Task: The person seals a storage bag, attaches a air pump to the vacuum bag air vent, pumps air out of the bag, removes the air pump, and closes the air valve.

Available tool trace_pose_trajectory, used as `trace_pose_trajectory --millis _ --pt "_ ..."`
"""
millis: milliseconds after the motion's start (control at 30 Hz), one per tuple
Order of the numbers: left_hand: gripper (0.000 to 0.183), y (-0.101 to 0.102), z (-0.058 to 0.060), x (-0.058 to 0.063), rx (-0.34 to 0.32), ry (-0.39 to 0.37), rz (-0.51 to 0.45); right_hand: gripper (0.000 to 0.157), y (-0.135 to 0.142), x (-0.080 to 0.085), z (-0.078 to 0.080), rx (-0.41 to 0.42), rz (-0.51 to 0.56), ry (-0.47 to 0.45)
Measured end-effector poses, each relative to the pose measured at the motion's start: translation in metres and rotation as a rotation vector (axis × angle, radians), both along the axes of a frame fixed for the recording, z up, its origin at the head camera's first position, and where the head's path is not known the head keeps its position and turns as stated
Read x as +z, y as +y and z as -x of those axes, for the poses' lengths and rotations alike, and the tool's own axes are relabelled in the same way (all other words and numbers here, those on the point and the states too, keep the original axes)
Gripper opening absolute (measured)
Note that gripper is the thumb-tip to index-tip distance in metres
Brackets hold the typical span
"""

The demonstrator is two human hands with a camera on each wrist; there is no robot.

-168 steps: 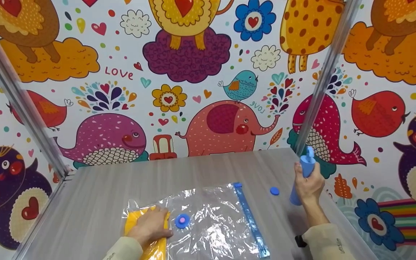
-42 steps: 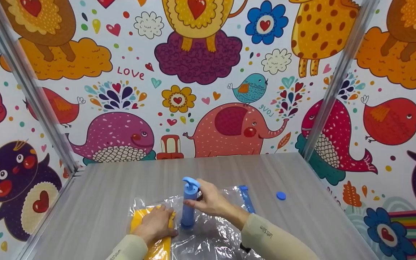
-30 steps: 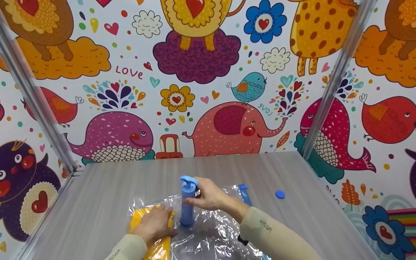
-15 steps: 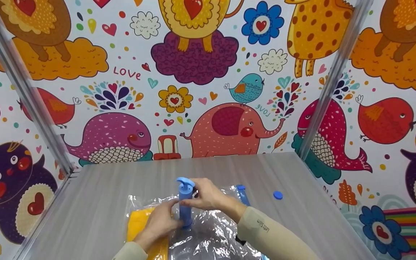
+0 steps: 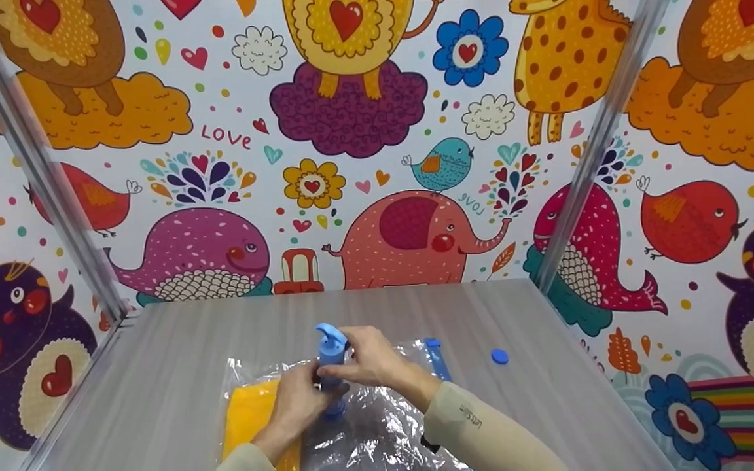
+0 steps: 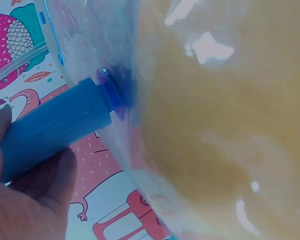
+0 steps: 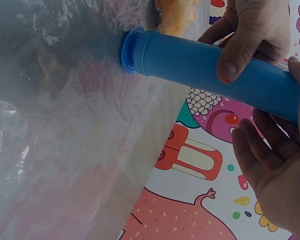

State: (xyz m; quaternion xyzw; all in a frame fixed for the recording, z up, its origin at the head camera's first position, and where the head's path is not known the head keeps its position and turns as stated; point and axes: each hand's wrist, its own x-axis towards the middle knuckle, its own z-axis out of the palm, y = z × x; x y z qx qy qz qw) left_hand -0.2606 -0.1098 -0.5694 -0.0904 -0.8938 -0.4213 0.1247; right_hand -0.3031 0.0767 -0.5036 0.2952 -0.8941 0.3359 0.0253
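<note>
A blue hand pump [image 5: 332, 358] stands upright, its lower end on the round blue valve [image 7: 132, 50] of a clear vacuum storage bag [image 5: 383, 432]. My left hand [image 5: 295, 402] grips the pump's barrel, with the thumb lying across it in the right wrist view. Higher up, just under the handle, my right hand [image 5: 374, 360] holds the barrel between thumb and fingers. Folded yellow fabric [image 5: 249, 418] lies inside the bag at its left end. In the left wrist view the barrel [image 6: 55, 130] meets the valve beside the fabric.
A small blue round cap [image 5: 499, 356] lies on the wood-grain table [image 5: 174, 366], right of the bag. The bag's blue zip edge [image 5: 438, 361] runs along its right side, partly hidden by the right arm. Walls printed with cartoon animals enclose the table.
The right hand brought the pump from the table's right side onto the bag. The left hand, earlier pressing the yellow fabric, has moved right and taken hold of the barrel.
</note>
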Motion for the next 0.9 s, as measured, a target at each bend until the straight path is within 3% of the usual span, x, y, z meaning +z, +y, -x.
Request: trace_pose_trajectory --millis 133,400,900 --pt "0.032 0.0007 0.0015 0.0026 -0.007 -0.005 -0.005 0.047 0.0003 0.0005 -0.0002 -0.014 -0.015 0.025" --pt "0.028 0.0028 0.0044 0.0055 -0.036 -0.023 -0.011 0.05 0.0065 0.0031 0.0015 0.04 0.005 0.068" --pt "0.034 0.0068 0.0057 0.01 -0.055 -0.098 0.017 0.059 0.0089 0.0088 -0.0009 0.114 0.264 -0.216"
